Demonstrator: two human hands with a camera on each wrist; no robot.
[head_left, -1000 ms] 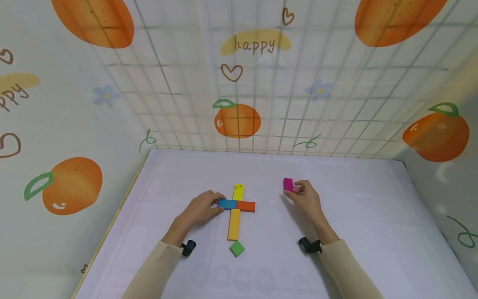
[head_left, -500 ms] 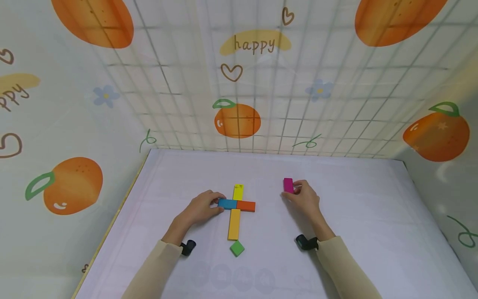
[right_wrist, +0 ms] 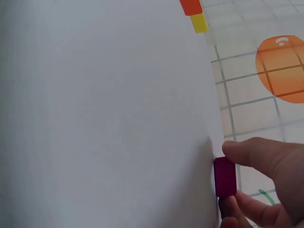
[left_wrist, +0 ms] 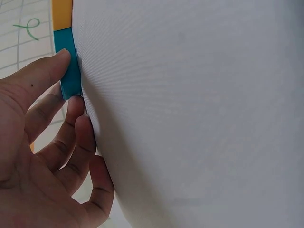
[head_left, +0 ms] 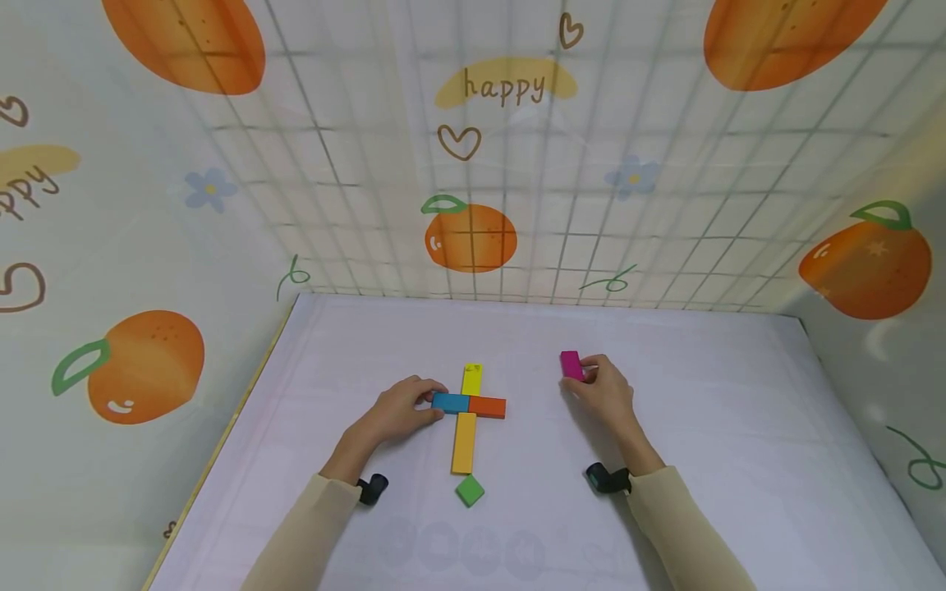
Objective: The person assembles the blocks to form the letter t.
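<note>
White cloth covers the table [head_left: 665, 509], with walls of orange-fruit print on three sides.

Left to right:

- Left hand [head_left: 399, 413]: rests on the cloth, fingers curled round the outer end of the flat blue rectangular block [head_left: 450, 403]. Left wrist view shows thumb on one long edge and fingertips [left_wrist: 76, 107] at the end face, so it is gripping.
- Blue block lies crosswise, long axis left-right, butted end to end with the flat orange-red rectangular block [head_left: 487, 406]. Together they make the crossbar of a cross.
- Short yellow rectangular block [head_left: 471, 379] stands off the far side of the bar; long amber-yellow rectangular block [head_left: 463, 443] runs toward the person. Both have their long axis front to back, touching the bar.
- Small green square block [head_left: 469, 491] sits cornerwise just beyond the near end of the amber block, apart from it.
- Magenta rectangular block [head_left: 570, 365]: well right of the cross, long axis roughly front to back. It lies at the fingertips of the right hand [head_left: 608, 391], on that hand's left-far side.
- Right hand pinches the magenta block; right wrist view shows thumb above and a finger below it [right_wrist: 225, 176].

The right hand is far nearer the magenta block. Bare cloth lies between it and the cross; wide margins remain to the right and front edges.
</note>
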